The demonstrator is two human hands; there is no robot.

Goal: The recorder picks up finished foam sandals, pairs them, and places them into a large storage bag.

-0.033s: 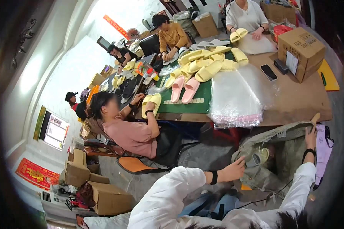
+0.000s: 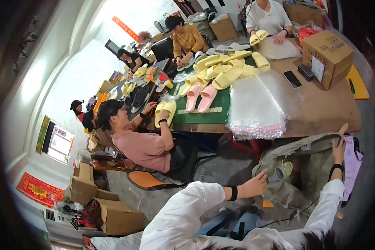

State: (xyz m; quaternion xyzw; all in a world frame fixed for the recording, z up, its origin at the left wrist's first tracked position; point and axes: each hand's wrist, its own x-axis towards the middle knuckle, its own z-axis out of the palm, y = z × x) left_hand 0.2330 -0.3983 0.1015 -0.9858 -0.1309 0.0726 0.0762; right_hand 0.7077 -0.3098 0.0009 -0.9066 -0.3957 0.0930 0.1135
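A large grey-green woven sack [image 2: 314,166] hangs with its mouth gaping below the table's near edge. My left hand [image 2: 254,186] is closed on the left side of its rim. On the right side, my right hand [image 2: 338,151] grips the rim. Deep in the sack lies a slipper with a grey sole and a yellowish part [image 2: 282,171]; the rest of the contents is in shadow. Beside my right hand, outside the sack, hangs a light purple strip of material [image 2: 352,164].
The table [image 2: 321,112] carries yellow slippers [image 2: 227,77], pink slippers [image 2: 207,99], clear plastic bags [image 2: 256,104], a phone [image 2: 293,79] and a cardboard box [image 2: 329,58]. A seated co-worker in pink [image 2: 143,148] holds yellow slippers at the left. Several others work farther back.
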